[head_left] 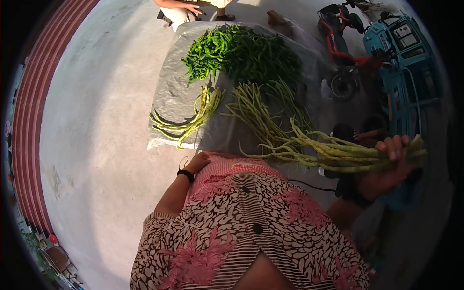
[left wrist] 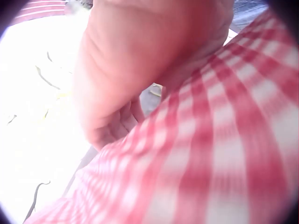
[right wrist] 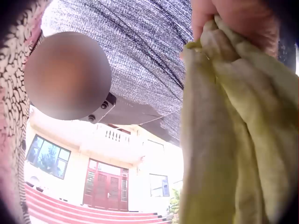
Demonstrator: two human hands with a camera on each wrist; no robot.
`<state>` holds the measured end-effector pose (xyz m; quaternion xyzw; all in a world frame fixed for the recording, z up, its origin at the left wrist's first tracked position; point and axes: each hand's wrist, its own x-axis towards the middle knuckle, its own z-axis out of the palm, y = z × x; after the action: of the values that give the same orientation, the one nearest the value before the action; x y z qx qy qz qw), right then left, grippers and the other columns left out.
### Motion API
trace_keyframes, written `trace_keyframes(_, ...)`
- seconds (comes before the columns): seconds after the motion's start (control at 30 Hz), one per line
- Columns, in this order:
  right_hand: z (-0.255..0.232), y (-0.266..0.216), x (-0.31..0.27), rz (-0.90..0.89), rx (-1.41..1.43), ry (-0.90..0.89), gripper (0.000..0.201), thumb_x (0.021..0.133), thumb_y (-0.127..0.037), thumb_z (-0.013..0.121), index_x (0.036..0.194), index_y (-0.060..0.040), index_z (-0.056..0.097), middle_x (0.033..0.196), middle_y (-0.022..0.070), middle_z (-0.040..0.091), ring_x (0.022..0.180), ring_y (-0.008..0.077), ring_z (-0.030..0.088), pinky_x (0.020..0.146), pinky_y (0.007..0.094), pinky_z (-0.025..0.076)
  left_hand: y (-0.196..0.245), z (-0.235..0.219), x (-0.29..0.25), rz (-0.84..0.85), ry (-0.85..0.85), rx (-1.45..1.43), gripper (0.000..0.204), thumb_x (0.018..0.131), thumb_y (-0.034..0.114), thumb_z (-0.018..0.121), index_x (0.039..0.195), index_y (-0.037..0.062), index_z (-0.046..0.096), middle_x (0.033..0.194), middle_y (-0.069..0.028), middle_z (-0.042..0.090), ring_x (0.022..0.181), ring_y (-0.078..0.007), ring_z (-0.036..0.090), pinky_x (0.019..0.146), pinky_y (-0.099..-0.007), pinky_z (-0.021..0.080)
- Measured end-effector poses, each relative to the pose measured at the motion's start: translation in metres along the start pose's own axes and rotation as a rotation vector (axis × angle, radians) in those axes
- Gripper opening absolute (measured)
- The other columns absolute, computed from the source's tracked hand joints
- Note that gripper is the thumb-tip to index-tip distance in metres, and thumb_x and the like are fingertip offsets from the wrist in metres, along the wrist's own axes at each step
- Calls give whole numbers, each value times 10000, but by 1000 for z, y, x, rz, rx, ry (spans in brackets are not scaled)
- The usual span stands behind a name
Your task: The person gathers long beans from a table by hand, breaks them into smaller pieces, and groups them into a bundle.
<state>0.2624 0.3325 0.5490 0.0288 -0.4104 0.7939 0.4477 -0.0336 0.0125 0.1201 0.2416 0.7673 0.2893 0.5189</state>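
My right hand grips a bundle of long pale-green beans by one end, out to the right; the other ends trail left over the sheet's near edge. In the right wrist view the fingers curl round the beans, which look large and close. My left hand is at the waist against a pink checked apron. The left wrist view shows that hand touching the checked cloth; its fingertips are partly hidden.
A grey sheet bears green peppers, a small bean bunch on the left and more beans at centre. Beyond it a person crouches. A red scooter and a blue vehicle stand at right.
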Motion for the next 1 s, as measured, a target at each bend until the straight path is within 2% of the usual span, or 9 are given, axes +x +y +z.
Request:
trace_keyframes(0.13, -8, -40, -8, -4, -310, 6, 234, 982, -72, 417, 1212, -46, 384, 862, 36, 439, 825, 148, 499, 903, 404, 443, -83, 2, -3, -282, 204, -109, 390, 775, 212, 620, 1084, -25, 609, 971, -181, 683, 826, -255, 687, 742, -336, 541)
trace_keyframes(0.23, 9, -58, -2, -9, -506, 109, 269, 981, -90, 429, 1240, -27, 398, 858, 39, 430, 828, 143, 491, 937, 387, 467, -107, -6, -22, -447, 90, -78, 325, 770, 177, 604, 1032, -14, 608, 900, -154, 677, 734, -217, 675, 600, -336, 539)
trace_keyframes(0.33, 29, -40, 15, 48, -718, 199, 333, 926, -64, 492, 1244, 8, 422, 867, 46, 464, 798, 144, 503, 873, 369, 490, -129, -6, -32, -425, 33, 94, 348, 781, 234, 616, 1036, -1, 635, 958, -179, 682, 830, -256, 678, 720, -352, 538)
trace_keyframes(0.5, -3, 85, 55, 444, -1131, 339, 369, 845, -176, 634, 1149, -3, 515, 794, 52, 602, 761, 138, 601, 755, 295, 465, -141, 2, -38, -341, 196, -8, 395, 798, 322, 676, 1038, 10, 650, 1004, -162, 685, 970, -266, 637, 836, -344, 495)
trace_keyframes(0.6, -126, 191, 40, 669, -1177, 31, 333, 842, -190, 636, 1101, -1, 547, 785, 55, 620, 708, 173, 602, 699, 330, 456, -118, 7, -47, -338, 239, -119, 465, 792, 340, 692, 1104, 0, 627, 1057, -195, 677, 1030, -276, 640, 841, -341, 503)
trace_keyframes(0.77, -215, 319, 9, 810, -1052, 228, 396, 801, -89, 641, 1165, 9, 520, 822, 91, 610, 711, 196, 601, 646, 390, 479, -76, -1, -83, -335, 377, -356, 416, 804, 257, 682, 1105, -20, 609, 1010, -173, 680, 914, -218, 658, 774, -314, 522)
trace_keyframes(0.87, -220, 347, 19, 838, -1077, 149, 423, 791, -82, 650, 1183, -5, 513, 828, 104, 601, 719, 219, 594, 651, 416, 476, -116, 23, -98, -362, 530, -483, 374, 811, 209, 657, 1105, -15, 601, 936, -127, 668, 794, -188, 644, 701, -312, 530)
trace_keyframes(0.93, -229, 371, 46, 860, -1171, 66, 443, 777, -89, 660, 1186, -7, 511, 830, 109, 601, 707, 220, 592, 640, 414, 473, -205, 52, -90, -434, 510, -597, 371, 810, 184, 644, 1119, -11, 584, 907, -109, 652, 745, -182, 631, 652, -311, 525)
trace_keyframes(1.0, -256, 398, 55, 989, -1448, 58, 601, 765, -139, 723, 1287, -1, 462, 1090, 175, 590, 941, 296, 604, 799, 444, 501, -241, 68, -91, -486, 497, -674, 373, 805, 160, 638, 1130, -11, 571, 895, -101, 645, 716, -174, 624, 614, -307, 519)
